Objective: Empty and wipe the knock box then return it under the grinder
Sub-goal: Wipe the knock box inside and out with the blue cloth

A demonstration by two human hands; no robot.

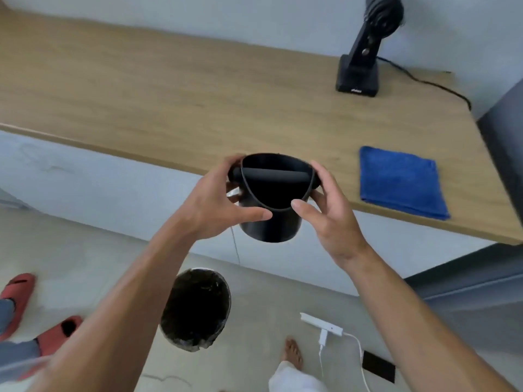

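Observation:
The black knock box [270, 222] with a padded bar across its mouth is held upright in the air, just in front of the wooden counter's front edge. My left hand [215, 205] grips its left side and my right hand [331, 210] grips its right side. The inside looks dark; I cannot tell what is in it. The black grinder [365, 49] stands at the back right of the counter [169, 89]. A folded blue cloth [402, 182] lies on the counter to the right of the box.
A bin with a black liner [195, 309] stands on the floor below the box. A white power strip [322, 325] and cable lie on the floor at right. Another person's feet in red slippers [17, 301] stand at left. My bare foot [293, 355] shows below.

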